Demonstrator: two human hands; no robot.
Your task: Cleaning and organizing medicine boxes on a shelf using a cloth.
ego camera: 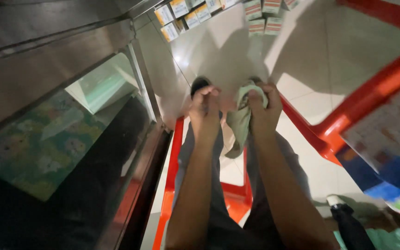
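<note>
Head view looks down along two bare forearms stretched out side by side, ending in the left hand (203, 103) and the right hand (264, 104), both held over the tiled floor (311, 102) between the legs of a red plastic stool (348, 115). The right hand's fingers are curled tight around a crumpled pale green cloth (239, 121), whose loose end hangs down between the wrists. The left hand is balled into a fist just left of the cloth; whether it grips an edge cannot be told.
</note>
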